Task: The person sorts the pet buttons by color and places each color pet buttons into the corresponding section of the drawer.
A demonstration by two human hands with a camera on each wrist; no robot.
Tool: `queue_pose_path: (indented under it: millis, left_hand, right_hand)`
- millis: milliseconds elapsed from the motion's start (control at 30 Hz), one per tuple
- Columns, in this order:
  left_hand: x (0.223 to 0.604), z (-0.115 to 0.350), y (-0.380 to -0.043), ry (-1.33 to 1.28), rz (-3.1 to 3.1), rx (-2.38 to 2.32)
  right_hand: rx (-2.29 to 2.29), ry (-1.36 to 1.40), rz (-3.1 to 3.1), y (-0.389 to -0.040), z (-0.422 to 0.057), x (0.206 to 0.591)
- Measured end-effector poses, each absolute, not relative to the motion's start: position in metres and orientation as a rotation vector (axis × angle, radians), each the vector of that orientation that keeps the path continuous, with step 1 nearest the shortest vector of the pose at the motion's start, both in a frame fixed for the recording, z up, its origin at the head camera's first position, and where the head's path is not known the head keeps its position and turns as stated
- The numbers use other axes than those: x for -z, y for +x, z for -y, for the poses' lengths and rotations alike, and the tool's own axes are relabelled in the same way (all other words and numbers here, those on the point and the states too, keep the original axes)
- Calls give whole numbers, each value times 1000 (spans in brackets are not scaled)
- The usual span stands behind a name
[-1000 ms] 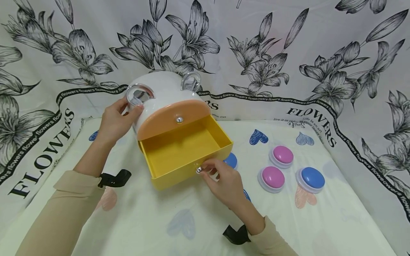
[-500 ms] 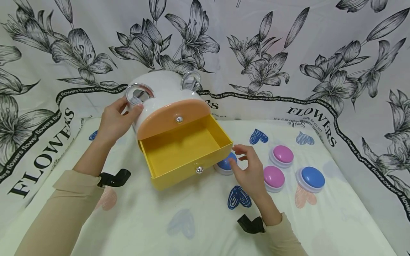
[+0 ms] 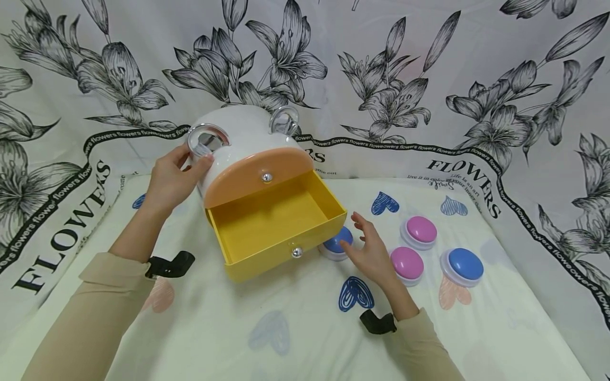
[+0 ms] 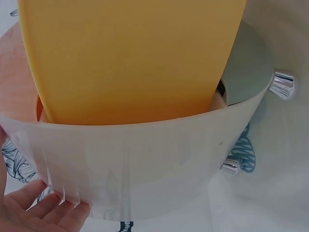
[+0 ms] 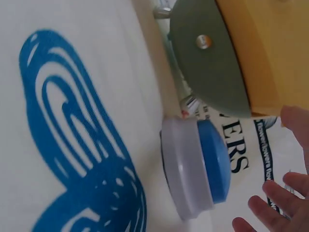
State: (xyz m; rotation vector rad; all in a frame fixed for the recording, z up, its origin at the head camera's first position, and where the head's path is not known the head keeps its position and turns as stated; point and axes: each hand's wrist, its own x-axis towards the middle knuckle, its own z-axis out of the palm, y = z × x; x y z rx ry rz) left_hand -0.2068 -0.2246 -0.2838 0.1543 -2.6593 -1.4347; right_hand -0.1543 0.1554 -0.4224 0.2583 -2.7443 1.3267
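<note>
A rounded white drawer box [image 3: 238, 124] with an orange front [image 3: 252, 177] stands tilted at the back left. Its yellow drawer [image 3: 267, 219] is pulled out and has nothing in it; a silver knob [image 3: 297, 253] sits on the drawer's front. My left hand [image 3: 172, 182] grips the box's left side by a chrome ring [image 3: 208, 140]; in the left wrist view its fingers [image 4: 53, 208] press the white shell. My right hand [image 3: 370, 254] holds nothing, its fingers apart, just above a push light with a blue dome [image 3: 337, 241] beside the drawer.
To the right lie two pink-domed lights, a rear one [image 3: 421, 229] and a front one [image 3: 407, 263], and another blue-domed one [image 3: 465, 264]. A greenish lower front [image 5: 210, 67] of the box shows in the right wrist view. A flower-printed cloth [image 3: 381, 95] hangs behind.
My right hand has let go of the drawer knob and moved right to the blue-domed light. My left hand and the box have stayed put.
</note>
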Motion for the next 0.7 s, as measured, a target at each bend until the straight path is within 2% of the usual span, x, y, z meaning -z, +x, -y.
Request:
queue_pose_path:
  millis: [700]
  left_hand:
    - [284, 224, -206, 162, 2664, 1437]
  right_hand:
    - [-1115, 319, 3062, -170, -152, 446]
